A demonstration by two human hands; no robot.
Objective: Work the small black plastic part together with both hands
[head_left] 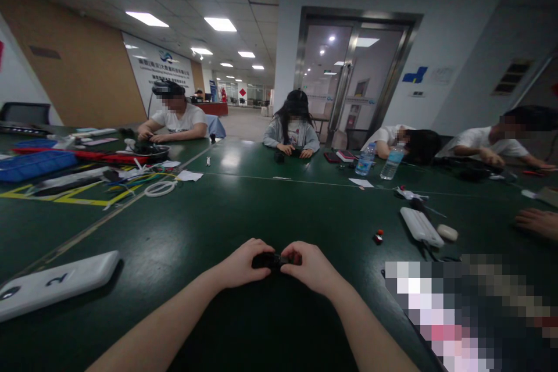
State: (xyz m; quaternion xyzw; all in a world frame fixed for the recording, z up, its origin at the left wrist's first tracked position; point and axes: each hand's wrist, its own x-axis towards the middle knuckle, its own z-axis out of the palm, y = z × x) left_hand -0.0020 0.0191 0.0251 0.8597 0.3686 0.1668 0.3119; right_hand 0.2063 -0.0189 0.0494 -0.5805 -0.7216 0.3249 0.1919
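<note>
A small dark object (273, 261), black and elongated, is held between my two hands just above the green table (244, 215). My left hand (244, 264) is closed around its left end, thumb below and fingers over the top. At its right end, my right hand (310, 267) pinches it between thumb and curled fingers. Fingers cover much of the object, and I cannot tell its kind. To the right of my hands lies a small red and white item (379, 236).
A long white device marked 2 (61, 282) lies at left, a blue tray (39, 165) and cables beyond it. At right are a white power bank (421, 226), a white case (447, 233), a pixelated device (436, 314) and water bottles (393, 161). Several people sit around the table.
</note>
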